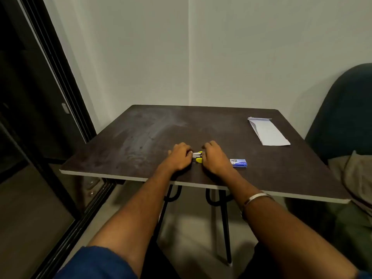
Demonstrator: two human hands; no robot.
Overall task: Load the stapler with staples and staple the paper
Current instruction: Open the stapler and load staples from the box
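Observation:
A small yellow and silver stapler [197, 156] lies on the dark table [153, 133] near its front edge. My left hand [179, 158] grips its left end and my right hand [214, 158] grips its right end, so most of the stapler is hidden between them. A blue box of staples [238, 163] lies flat just to the right of my right hand. A folded white paper [267, 131] rests at the table's far right.
A dark green chair [342, 109] stands to the right of the table, with a beige cloth [354, 174] at its corner. A black-framed sliding door [50, 77] runs along the left. White walls stand behind the table.

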